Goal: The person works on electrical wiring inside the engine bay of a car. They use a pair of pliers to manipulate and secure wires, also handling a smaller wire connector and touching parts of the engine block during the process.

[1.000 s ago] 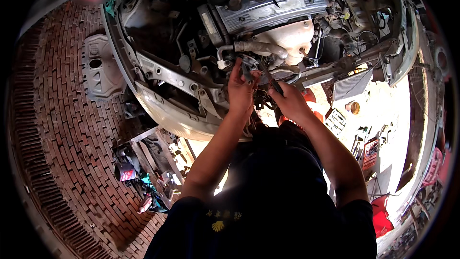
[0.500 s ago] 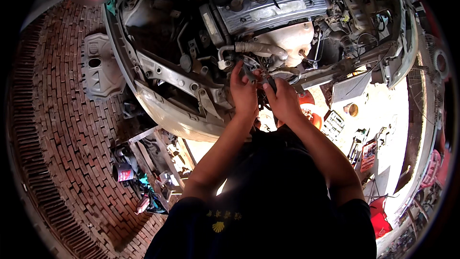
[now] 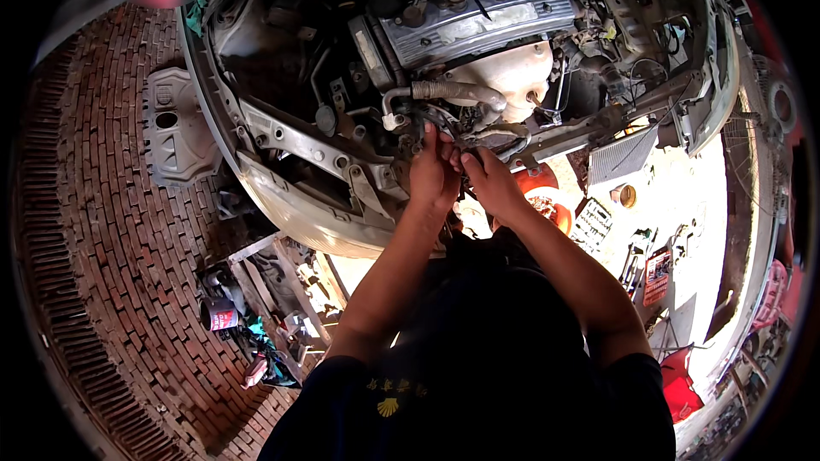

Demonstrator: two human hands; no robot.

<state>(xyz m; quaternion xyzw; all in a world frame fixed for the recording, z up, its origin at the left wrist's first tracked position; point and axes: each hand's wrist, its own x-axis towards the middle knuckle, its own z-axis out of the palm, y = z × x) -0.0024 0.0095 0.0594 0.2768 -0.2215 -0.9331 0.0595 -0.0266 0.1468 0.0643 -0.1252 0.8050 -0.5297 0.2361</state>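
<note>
My left hand [image 3: 432, 172] and my right hand [image 3: 491, 182] are close together at the front of an open car engine bay, fingers closed. Dark wires or hoses [image 3: 437, 113] run just beyond the left fingertips, whose index finger points up along a dark part. The right thumb and fingers pinch beside the left fingers; whatever small thing lies between them cannot be made out. Above the hands, a pale ribbed pipe [image 3: 448, 92] passes in front of a beige heat shield [image 3: 508, 77] below the silver engine cover [image 3: 478, 27].
The car's front crossmember [image 3: 295, 135] and bumper [image 3: 307, 220] curve along the left. An orange-red container [image 3: 535, 177], a finned panel [image 3: 625, 156] and a socket set [image 3: 592, 224] lie at right. On the brick floor [image 3: 128, 230] rests a grey cover [image 3: 181, 141]; a wooden frame [image 3: 299, 286] stands nearer.
The dark-handled thing in my right hand and the grey-tipped piece by my left fingers no longer show. Both hands have drawn closer together, and the view has shifted slightly.
</note>
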